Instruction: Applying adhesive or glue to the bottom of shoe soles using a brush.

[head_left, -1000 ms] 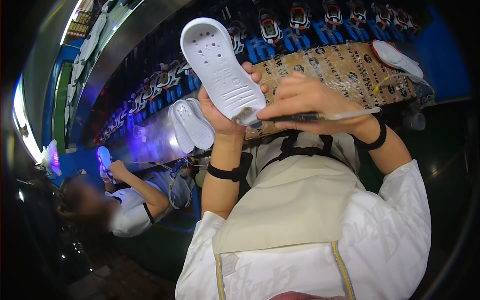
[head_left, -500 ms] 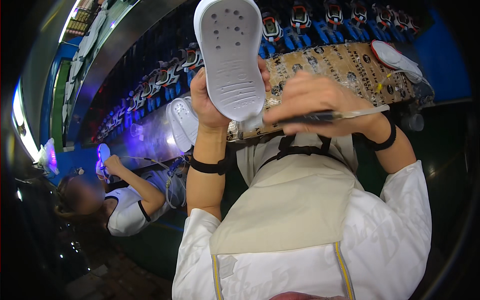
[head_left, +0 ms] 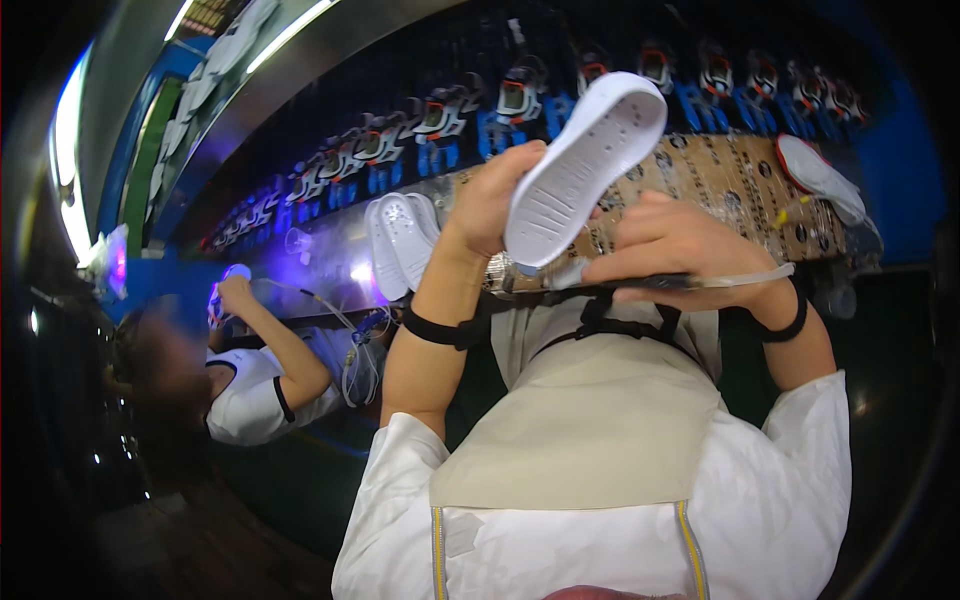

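My left hand (head_left: 492, 198) is closed around the edge of a white shoe sole (head_left: 582, 172), holding it in the air with its inner face showing. That sole slants, its rounded toe to the upper right and its heel low. Several small holes dot the toe half; raised lines mark the heel half. In my right hand (head_left: 695, 243) is a brush (head_left: 655, 283) with a dark handle and a clear tube running off its right end. Its pale head points left, just below the heel; whether the two touch I cannot tell.
Cardboard covered with printed tape (head_left: 735, 190) lies on the bench. Several white soles (head_left: 402, 240) are on its left part, a red-edged white shoe part (head_left: 822, 180) on its right. Behind runs a row of shoes (head_left: 437, 115) on blue holders. At left a co-worker (head_left: 270, 385) holds a sole.
The sole has moved right and turned from nearly upright to slanting, toe to the upper right. My left hand moved right with it. My right hand, with the brush, shifted slightly right and down.
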The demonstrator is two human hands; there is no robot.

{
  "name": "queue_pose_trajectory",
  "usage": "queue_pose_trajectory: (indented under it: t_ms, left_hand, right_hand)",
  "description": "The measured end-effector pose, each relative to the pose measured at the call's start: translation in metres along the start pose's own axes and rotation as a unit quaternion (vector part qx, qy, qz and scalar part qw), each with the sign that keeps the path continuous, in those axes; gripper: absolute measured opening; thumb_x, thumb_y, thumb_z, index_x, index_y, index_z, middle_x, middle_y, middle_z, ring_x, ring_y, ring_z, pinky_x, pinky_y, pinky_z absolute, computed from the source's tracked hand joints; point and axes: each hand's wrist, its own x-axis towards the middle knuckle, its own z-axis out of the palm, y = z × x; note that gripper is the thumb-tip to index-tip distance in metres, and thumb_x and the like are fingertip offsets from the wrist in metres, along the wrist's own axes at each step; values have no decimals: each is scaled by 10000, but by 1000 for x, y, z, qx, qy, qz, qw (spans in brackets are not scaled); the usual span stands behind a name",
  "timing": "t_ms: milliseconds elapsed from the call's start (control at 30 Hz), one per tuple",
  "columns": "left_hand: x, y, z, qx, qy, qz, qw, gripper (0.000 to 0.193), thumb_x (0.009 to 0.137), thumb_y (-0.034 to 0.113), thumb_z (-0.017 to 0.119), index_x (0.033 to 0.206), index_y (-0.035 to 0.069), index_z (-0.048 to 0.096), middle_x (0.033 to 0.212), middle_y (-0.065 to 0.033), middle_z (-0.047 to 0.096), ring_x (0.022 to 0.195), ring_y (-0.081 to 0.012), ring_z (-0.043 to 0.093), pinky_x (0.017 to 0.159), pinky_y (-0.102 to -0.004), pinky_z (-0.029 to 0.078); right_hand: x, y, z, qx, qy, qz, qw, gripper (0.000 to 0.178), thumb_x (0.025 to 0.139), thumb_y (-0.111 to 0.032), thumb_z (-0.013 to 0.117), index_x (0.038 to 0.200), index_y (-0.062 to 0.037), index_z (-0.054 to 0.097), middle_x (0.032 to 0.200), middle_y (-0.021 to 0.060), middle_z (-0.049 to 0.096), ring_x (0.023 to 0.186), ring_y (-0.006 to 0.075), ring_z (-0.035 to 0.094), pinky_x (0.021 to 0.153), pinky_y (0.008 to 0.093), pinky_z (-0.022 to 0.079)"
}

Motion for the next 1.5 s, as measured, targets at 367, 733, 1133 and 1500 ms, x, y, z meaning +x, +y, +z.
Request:
queue_pose_trajectory:
  t_ms: [367, 733, 1133, 1500]
  left_hand:
    - [-31, 7, -4, -187, 33, 67, 979, 673, 1027, 370, 302, 1514, -89, 374, 1350, -382, 551, 1148, -496, 644, 868, -561, 612]
    - [-11, 216, -27, -149, -139, 350, 914, 702, 1063, 408, 363, 1551, -84, 250, 1454, -369, 398, 1296, -555, 469, 979, -602, 551]
    - [-15, 245, -75, 187, 426, 405, 787, 536, 1042, 266, 471, 1399, -133, 439, 1265, -282, 624, 1242, -422, 599, 995, -472, 552]
    - [-54, 347, -212, 713, 550, 39, 433, 617, 884, 580, 620, 1134, 34, 766, 1118, -229, 740, 1120, -351, 682, 994, -404, 485]
  right_hand:
    - [-5, 4, -3, 65, 201, 78, 974, 286, 863, -169, 785, 1121, -50, 752, 774, 83, 635, 709, 255, 566, 699, 378, 450]
    - [-18, 7, 28, 129, 218, 141, 957, 295, 874, -128, 777, 1147, -22, 742, 858, 114, 701, 749, 247, 648, 698, 355, 499]
    - [-37, 16, 45, 151, 219, 190, 945, 301, 864, -81, 754, 1161, -31, 738, 874, 117, 695, 775, 257, 649, 709, 353, 500]
    - [-38, 7, 49, 155, 245, 177, 940, 307, 847, -89, 773, 1146, -27, 739, 924, 136, 723, 826, 264, 689, 744, 344, 525]
